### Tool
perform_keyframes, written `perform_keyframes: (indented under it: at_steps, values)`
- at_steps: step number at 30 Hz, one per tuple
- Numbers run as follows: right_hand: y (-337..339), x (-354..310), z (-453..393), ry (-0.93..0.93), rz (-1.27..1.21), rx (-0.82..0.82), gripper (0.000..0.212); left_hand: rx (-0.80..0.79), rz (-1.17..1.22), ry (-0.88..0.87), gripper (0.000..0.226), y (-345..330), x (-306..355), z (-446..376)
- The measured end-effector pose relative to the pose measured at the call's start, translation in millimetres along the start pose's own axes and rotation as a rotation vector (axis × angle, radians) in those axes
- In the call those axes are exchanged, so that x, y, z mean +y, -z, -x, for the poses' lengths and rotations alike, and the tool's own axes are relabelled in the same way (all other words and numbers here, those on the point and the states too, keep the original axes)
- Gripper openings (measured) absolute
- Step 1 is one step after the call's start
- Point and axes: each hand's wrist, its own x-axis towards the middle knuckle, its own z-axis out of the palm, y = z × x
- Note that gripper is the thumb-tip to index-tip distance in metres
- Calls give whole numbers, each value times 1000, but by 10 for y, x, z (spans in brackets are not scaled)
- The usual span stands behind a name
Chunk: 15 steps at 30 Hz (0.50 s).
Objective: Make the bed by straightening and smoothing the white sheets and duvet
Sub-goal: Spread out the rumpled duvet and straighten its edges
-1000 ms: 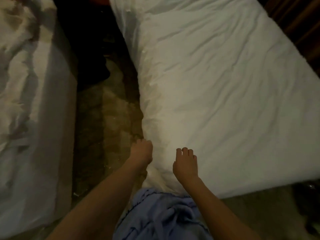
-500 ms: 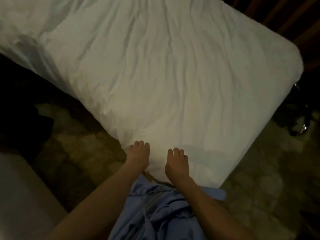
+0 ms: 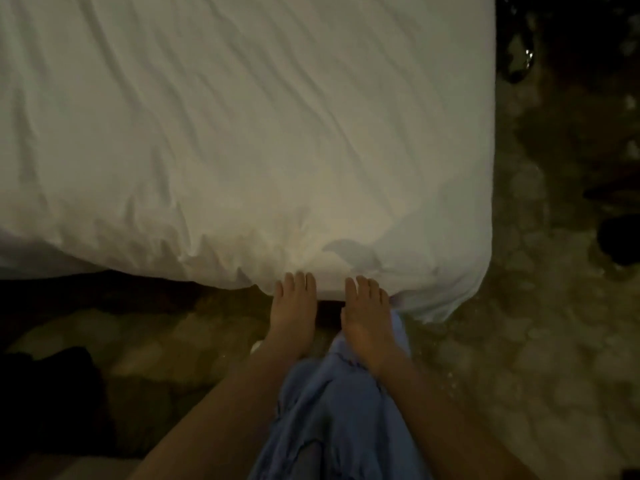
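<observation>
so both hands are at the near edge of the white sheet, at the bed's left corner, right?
Not quite. Both hands, left hand and right hand, are at the near edge of the white sheet, but by the bed's right corner, not the left. The head view shows it.

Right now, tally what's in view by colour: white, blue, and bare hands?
White: 1, the sheet
Blue: 1, the garment
Hands: 2, left hand and right hand, fingers straight at the sheet's near edge
Total: 4
</observation>
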Motion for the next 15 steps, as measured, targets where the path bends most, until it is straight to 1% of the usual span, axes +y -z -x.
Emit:
perform_keyframes:
  at_steps: [2, 4, 5, 8, 10, 11, 13, 14, 15]
  values:
    - [-236, -128, -24, -30, 9, 8, 60, -27, -16, -21, 66, -158, -66, -47]
    - [-502, -179, -135, -70, 17, -87, 66, -34, -26, -52, 71, -336, -85, -179]
    - [-623, -188, -214, -85, 25, -95, 70, -26, -27, -76, 73, -426, -80, -276]
    - [-901, -143, -539, -166, 55, 15, 92, 27, -53, -130, 79, -644, -77, -622]
    - [-1067, -49, -756, -207, 81, 78, 101, 76, -158, -169, 85, -730, -131, -899]
    - [-1135, 40, -859, -227, 101, 142, 98, 121, -221, -177, 87, -774, -170, -1032]
    - [-1228, 245, -1042, -251, 166, 278, 70, 220, -311, -164, 91, -845, -245, -1273]
    - [-1276, 373, -1138, -244, 191, 348, 61, 261, -347, -151, 88, -870, -281, -1373]
    - [-1304, 494, -1241, -225, 201, 405, 58, 326, -372, -142, 81, -890, -304, -1483]
